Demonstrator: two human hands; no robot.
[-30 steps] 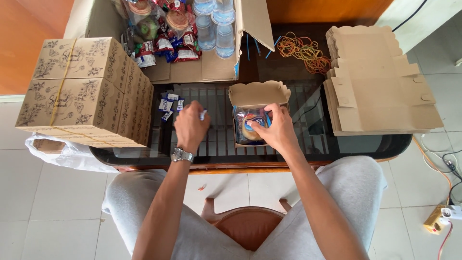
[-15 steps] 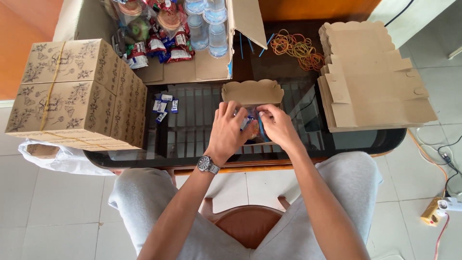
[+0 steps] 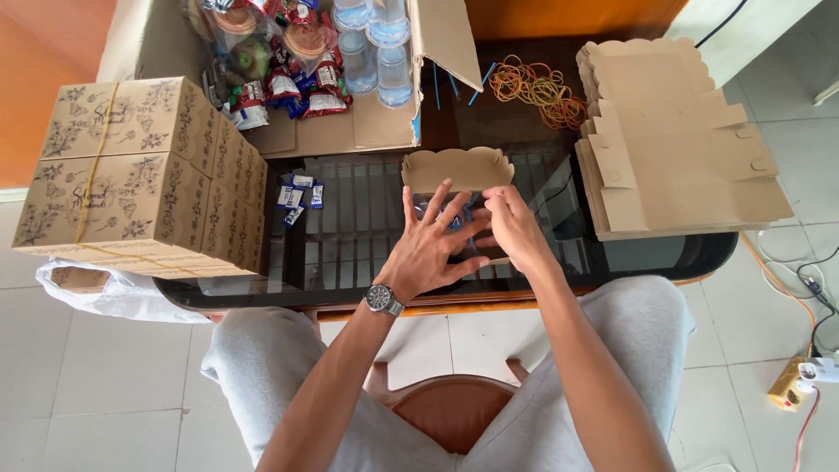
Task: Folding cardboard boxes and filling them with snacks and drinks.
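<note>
Both hands have closed in on the small open box (image 3: 458, 188) near the middle of the desk (image 3: 350, 253). A second ago the left hand (image 3: 433, 249) was off to the side with fingers curled; now it lies spread flat over the box's contents, pressing them down. The right hand (image 3: 516, 229) cups the box's right side, fingers curled against it. The scalloped lid stands open behind them. Small sachets (image 3: 297, 197) lie left of the box, flat cartons (image 3: 682, 140) at the right edge.
</note>
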